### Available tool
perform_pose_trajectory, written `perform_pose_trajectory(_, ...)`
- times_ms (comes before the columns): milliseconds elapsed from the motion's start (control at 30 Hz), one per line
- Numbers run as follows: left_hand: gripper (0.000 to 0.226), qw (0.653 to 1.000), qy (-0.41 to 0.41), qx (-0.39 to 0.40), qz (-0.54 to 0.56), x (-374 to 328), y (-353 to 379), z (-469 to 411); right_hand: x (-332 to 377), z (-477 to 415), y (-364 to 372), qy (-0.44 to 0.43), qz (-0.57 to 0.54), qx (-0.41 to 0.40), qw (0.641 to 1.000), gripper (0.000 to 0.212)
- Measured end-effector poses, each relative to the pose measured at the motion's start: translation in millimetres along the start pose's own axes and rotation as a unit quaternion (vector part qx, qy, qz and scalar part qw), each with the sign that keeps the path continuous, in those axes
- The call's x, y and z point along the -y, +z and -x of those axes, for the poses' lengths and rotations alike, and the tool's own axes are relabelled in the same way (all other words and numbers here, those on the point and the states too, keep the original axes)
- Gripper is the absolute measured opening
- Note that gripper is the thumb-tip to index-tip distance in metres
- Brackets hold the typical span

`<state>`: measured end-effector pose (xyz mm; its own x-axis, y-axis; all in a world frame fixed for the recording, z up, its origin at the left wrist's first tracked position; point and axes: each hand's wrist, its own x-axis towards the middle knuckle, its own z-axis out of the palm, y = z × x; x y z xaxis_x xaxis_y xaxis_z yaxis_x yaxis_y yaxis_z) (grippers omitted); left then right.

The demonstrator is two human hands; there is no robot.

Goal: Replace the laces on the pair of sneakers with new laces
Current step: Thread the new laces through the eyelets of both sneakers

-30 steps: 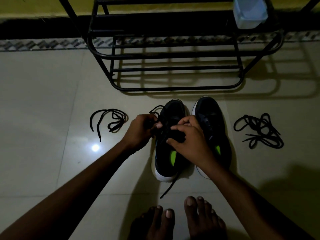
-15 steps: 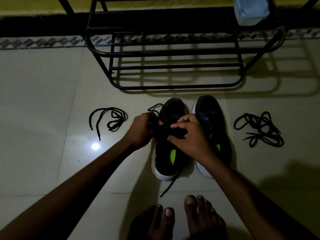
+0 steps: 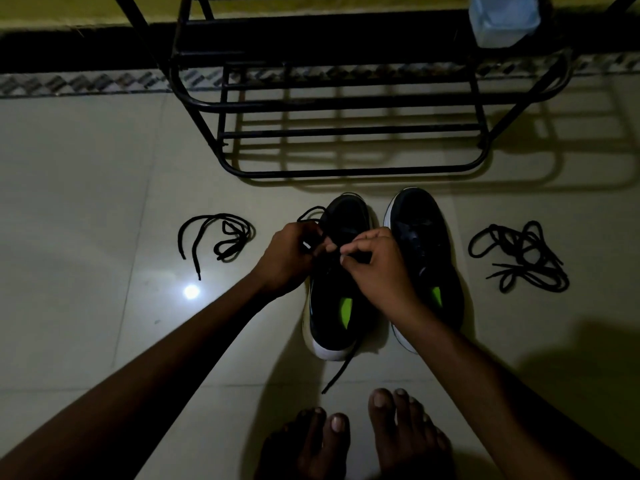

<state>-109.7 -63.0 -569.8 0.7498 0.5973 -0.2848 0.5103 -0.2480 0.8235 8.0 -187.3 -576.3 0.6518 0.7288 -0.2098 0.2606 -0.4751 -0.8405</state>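
While hands [image 3: 287, 258] [image 3: 377, 268] pinch lace [image 3: 341, 370], sneaker [image 3: 346, 216] beneath

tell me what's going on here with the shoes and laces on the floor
A person is working on the left sneaker of a black pair on the floor. The left hand and the right hand both pinch the black lace over the shoe's front, and one end trails past the heel. The right sneaker stands beside it. One loose lace lies to the left, a tangled heap of laces to the right.
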Motion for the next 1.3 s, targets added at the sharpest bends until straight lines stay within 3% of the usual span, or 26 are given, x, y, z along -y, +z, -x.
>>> perform_pose_trajectory(167, 0.012, 0.995, -0.043, -0.006, 0.092, -1.0, 1.6, 6.3, 3.7, 2.4, 7.1, -0.004, 0.009, -0.025, 1.0, 0.027)
perform_pose_trajectory(267, 0.012, 0.983, -0.058, 0.017, 0.172, -5.2, -2.4, 16.4, 6.6, 4.9, 8.4, 0.001, 0.021, -0.008, 1.0, 0.024)
perform_pose_trajectory(433, 0.035, 0.988, -0.027, 0.056, 0.14, -6.0, -6.3, 30.2, 6.8, 10.8, 5.7, -0.049, 0.086, 0.019, 0.995, 0.022)
perform_pose_trajectory(533, 0.033, 0.987, -0.032, 0.045, 0.149, -4.5, -4.5, 30.7, 12.1, 15.8, 2.5, -0.112, 0.144, -0.024, 0.983, 0.021)
perform_pose_trajectory(633, 0.034, 0.981, -0.05, 0.049, 0.182, -2.6, -4.0, 31.9, 15.1, 19.4, -6.2, -0.151, 0.131, -0.077, 0.977, 0.016)
perform_pose_trajectory(700, 0.035, 0.975, -0.062, 0.056, 0.206, -1.6, -3.7, 32.0, 20.9, 23.2, -13.8, -0.13, 0.043, -0.092, 0.986, 0.012)
perform_pose_trajectory(767, 0.033, 0.972, -0.069, 0.059, 0.218, -0.9, -3.2, 31.6, 32.0, 25.2, -21.0, -0.045, -0.162, -0.079, 0.983, 0.015)
perform_pose_trajectory(833, 0.03, 0.969, -0.079, 0.052, 0.23, -0.1, -2.2, 32.1, 43.7, 23.8, -29.1, 0.052, -0.386, -0.025, 0.921, 0.02)
perform_pose_trajectory(867, 0.028, 0.967, -0.084, 0.048, 0.237, -0.5, -1.8, 32.3, 46.0, 21.6, -34.9, 0.061, -0.41, -0.004, 0.91, 0.021)
perform_pose_trajectory(933, 0.026, 0.965, -0.09, 0.044, 0.244, -0.4, -1.0, 33.3, 42.1, 16.5, -46.1, 0.004, -0.267, 0.011, 0.964, 0.024)
perform_pose_trajectory(1000, 0.029, 0.963, -0.094, 0.042, 0.247, 1.5, -1.2, 33.4, 38.4, 9.6, -54.1, -0.063, -0.016, 0.007, 0.998, 0.019)
perform_pose_trajectory(1067, 0.032, 0.962, -0.103, 0.041, 0.249, 1.8, -1.3, 33.5, 42.4, 4.8, -62.9, -0.077, 0.201, 0.057, 0.975, 0.01)
perform_pose_trajectory(1133, 0.033, 0.962, -0.108, 0.038, 0.246, 0.7, -0.7, 34.0, 42.3, 3.6, -66.0, -0.032, 0.336, 0.175, 0.925, 0.029)
perform_pose_trajectory(1167, 0.033, 0.963, -0.108, 0.036, 0.244, 0.6, -0.2, 33.7, 43.2, 3.8, -65.9, -0.038, 0.346, 0.21, 0.914, 0.027)
perform_pose_trajectory(1233, 0.034, 0.962, -0.11, 0.032, 0.246, -0.8, 1.1, 34.5, 44.9, 6.9, -61.9, -0.105, 0.28, 0.219, 0.929, 0.023)
perform_pose_trajectory(1300, 0.031, 0.959, -0.111, 0.029, 0.26, -1.3, 2.1, 35.1, 47.1, 11.8, -55.2, -0.189, 0.175, 0.139, 0.956, 0.025)
